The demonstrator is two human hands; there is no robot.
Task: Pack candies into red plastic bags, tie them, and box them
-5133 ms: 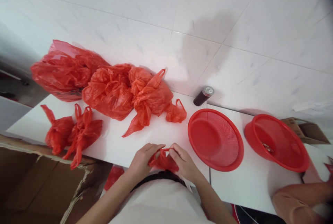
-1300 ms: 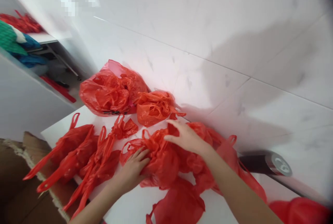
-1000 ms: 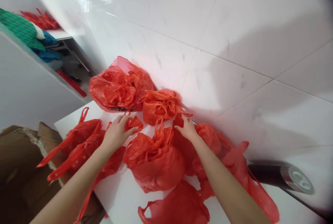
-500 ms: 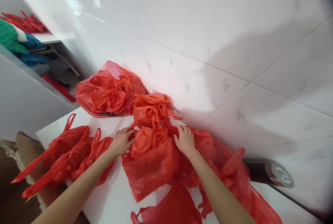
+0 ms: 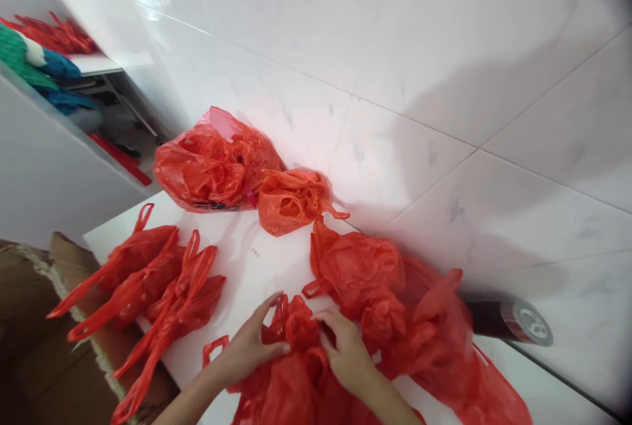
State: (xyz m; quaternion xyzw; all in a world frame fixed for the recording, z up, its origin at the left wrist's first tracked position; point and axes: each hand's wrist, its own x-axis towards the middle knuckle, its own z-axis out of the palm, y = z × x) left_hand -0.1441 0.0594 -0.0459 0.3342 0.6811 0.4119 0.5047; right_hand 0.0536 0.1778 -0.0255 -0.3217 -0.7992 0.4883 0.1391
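At the near edge of the white table (image 5: 237, 297), both hands are at the gathered top of a red plastic bag (image 5: 289, 392). My left hand (image 5: 249, 346) grips its left side, thumb toward me and fingers on the far side, with red film between them. On the right side, the curled fingers of my right hand (image 5: 343, 349) pinch the film. Whatever the bag contains is hidden. Just beyond my right hand lies a crumpled heap of red bags (image 5: 360, 270).
Tied red bags (image 5: 162, 280) lie at the table's left edge, above an open cardboard box (image 5: 54, 359). Against the tiled wall (image 5: 316, 30) stand a large stuffed red bag (image 5: 212, 168) and a smaller orange-red bag (image 5: 293, 204). A dark cylinder (image 5: 508, 323) lies at right.
Both hands have come nearer to me with the red bag, away from the orange-red one. A bare strip of table now shows between them. The view has shifted slightly.
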